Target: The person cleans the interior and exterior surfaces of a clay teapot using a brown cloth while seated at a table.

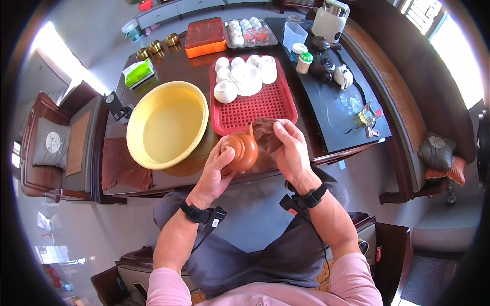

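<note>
My left hand (214, 168) is closed around a reddish-brown clay teapot (245, 152), its thumb by the lid and the spout pointing up and away from me. Bunched in the fingers of my right hand (291, 147) is a brown cloth (267, 134), close to the right side of the pot. Both hands are above the near edge of a dark wooden table. Just beyond them lies a red perforated tray (252, 109) holding white cups and a white lidded bowl (246, 78). A yellow basin (168, 124) with water stands to the left.
Another brown cloth (123, 164) lies at the table's left edge. Farther back are a tissue pack (138, 73), an orange box (206, 38) and a metal tray (251, 42) of cups. A black tea tray (337, 114) at right bears dark teapots, a kettle (330, 21) and a glass cup (369, 111).
</note>
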The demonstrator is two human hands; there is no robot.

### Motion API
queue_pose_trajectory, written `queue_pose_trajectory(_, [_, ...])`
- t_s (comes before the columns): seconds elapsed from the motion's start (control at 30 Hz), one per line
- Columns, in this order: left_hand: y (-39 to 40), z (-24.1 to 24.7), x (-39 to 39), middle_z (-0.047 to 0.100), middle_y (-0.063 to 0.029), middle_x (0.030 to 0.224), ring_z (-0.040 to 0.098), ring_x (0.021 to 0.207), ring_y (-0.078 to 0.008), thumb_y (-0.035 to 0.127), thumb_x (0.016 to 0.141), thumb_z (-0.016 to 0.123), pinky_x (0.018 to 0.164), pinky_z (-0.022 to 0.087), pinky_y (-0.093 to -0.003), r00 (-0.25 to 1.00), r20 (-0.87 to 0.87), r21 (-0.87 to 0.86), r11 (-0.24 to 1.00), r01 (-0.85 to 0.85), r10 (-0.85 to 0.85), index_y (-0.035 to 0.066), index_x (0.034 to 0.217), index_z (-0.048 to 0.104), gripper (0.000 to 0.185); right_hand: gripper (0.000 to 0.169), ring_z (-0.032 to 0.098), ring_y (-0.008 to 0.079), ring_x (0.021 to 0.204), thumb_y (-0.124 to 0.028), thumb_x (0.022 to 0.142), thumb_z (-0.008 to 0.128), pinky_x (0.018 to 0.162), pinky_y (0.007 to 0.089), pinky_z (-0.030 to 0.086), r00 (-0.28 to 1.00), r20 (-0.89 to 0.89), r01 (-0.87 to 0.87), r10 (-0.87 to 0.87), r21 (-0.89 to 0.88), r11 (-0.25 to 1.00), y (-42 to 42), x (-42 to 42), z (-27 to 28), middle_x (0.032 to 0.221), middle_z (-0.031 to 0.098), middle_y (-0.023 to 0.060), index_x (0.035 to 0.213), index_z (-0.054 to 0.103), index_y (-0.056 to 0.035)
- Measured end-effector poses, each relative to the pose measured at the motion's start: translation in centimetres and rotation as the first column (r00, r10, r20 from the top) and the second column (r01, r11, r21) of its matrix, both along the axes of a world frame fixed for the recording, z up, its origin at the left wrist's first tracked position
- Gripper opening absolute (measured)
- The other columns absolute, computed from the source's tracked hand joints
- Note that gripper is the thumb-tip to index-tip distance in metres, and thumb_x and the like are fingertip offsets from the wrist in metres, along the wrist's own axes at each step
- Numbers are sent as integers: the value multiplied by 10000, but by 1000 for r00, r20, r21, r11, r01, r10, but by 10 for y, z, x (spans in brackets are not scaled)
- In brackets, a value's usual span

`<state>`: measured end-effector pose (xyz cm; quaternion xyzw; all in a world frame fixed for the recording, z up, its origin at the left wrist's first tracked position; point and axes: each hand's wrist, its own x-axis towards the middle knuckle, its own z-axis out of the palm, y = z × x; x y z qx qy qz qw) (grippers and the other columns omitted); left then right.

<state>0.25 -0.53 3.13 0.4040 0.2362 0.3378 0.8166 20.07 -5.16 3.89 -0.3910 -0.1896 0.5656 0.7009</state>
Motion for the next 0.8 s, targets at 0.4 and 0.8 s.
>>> queue_pose_trajectory(0.4, [8,-9,-3,599,-76,1242,577,1154,-133,428,910,785,1026,479,-308,959,-198,327,936,-130,203,25,1354,516,658,297,698,201,1054,-82,1042,560,951,336,530,640,769,-54,8,35,998,-15,-32,-3,1117,740,180,1294,618,64])
queue_pose_trajectory(0.8, [10,-2,-14,641,-81,1151,647,941,-166,510,927,716,724,543,-291,976,5,-127,968,217,-218,26,1366,521,682,177,651,139,1099,69,971,647,970,301,533,910,394,-236,131,230,944,-8,-3,2,1188,710,45,1090,727,-35])
